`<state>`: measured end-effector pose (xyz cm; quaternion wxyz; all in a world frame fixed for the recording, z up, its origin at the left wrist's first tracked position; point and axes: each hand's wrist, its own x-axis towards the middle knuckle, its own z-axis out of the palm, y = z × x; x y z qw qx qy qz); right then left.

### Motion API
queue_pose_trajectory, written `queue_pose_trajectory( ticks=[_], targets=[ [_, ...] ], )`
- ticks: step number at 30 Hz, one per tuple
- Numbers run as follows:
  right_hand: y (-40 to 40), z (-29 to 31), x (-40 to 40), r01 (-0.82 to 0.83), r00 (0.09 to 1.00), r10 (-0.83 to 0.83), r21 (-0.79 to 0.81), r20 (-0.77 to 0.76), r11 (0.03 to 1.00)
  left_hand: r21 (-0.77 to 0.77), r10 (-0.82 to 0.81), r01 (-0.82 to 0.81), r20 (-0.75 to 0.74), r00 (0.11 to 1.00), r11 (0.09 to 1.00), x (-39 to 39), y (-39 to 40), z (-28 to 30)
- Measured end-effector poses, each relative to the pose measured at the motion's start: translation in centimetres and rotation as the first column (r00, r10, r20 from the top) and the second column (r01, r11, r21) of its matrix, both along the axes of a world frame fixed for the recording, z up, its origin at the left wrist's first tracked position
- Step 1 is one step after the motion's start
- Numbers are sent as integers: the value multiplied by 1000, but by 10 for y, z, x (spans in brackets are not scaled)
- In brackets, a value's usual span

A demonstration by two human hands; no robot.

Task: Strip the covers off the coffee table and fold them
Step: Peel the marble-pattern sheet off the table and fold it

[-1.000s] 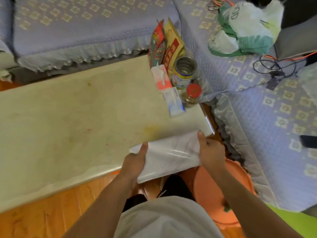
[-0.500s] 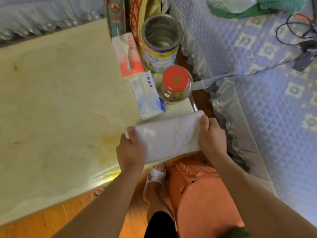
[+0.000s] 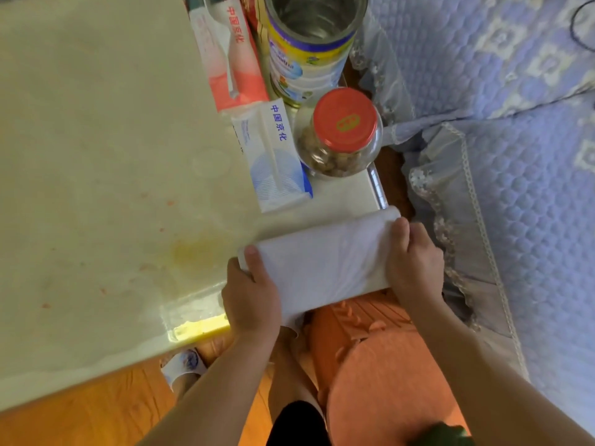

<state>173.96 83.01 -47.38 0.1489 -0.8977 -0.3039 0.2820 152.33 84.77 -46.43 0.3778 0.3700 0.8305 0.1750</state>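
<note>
Left hand [image 3: 251,300] and right hand [image 3: 413,262] each grip one end of the folded white cover [image 3: 322,262], thumbs on top, fingers curled under. It is a flat, smooth bundle at the coffee table [image 3: 96,156] near corner. The blue-white pack [image 3: 273,159] reads 中国京化.

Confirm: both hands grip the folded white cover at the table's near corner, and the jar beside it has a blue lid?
Not quite. The head view shows the jar has a red lid, not blue. The rest holds: the left hand and right hand each grip an end of the folded white cover at the table's near corner.
</note>
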Motion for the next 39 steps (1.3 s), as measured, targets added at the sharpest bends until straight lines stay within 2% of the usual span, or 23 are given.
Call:
queue_pose_trajectory(
  ticks=[2,4,7,9,13,19,23,25,27,30,32,34,35,37,38,39],
  targets=[
    [15,0,0,-6,1000,6,25,-7,1000,4,15,-15,-17,1000,1000,-1,15,-3],
    [30,-5,-1,-21,1000,21,-3,-19,1000,-62,-8,5,-55,998,998,-2,30,-12],
    [41,-10,-3,-67,995,70,-47,65,997,-156,-91,70,-131,987,985,-3,44,-20],
    [40,-8,-2,-65,990,70,-48,123,997,-136,-119,99,-153,981,986,-4,43,-18],
    [39,-2,-4,-58,989,61,-23,136,998,-26,-103,101,-124,987,995,-9,34,-15],
    [53,-10,-7,-52,982,57,-34,182,998,-53,-91,86,-106,990,995,-10,44,-28],
    [56,-10,-7,-56,978,54,2,201,998,-6,-54,54,-107,993,999,-12,42,-29],
    [60,-14,-9,-112,956,125,-65,267,992,19,-152,159,-200,968,987,-10,41,-32],
    [63,-19,-10,-172,921,208,-136,330,976,-23,-261,269,-338,904,963,-4,39,-39],
    [62,-25,-6,-202,917,248,-173,311,964,-8,-254,289,-496,830,957,6,34,-37],
    [58,-29,-3,-203,919,246,-167,308,965,76,-340,470,-592,731,879,2,22,-32],
    [57,-34,-2,-212,917,252,-156,308,965,81,-525,737,-650,550,671,-8,17,-28],
    [59,-37,-1,-213,919,250,-151,304,965,69,-591,816,-655,471,574,-14,21,-30],
    [58,-40,-1,-201,929,234,-140,288,970,23,-715,919,-621,321,393,-24,31,-36],
    [57,-41,-1,-206,930,234,-124,284,971,-6,-762,944,-591,264,331,-29,34,-40],
    [57,-41,-1,-215,932,236,-104,277,971,-26,-789,951,-566,240,307,-32,36,-45]
  ],
)
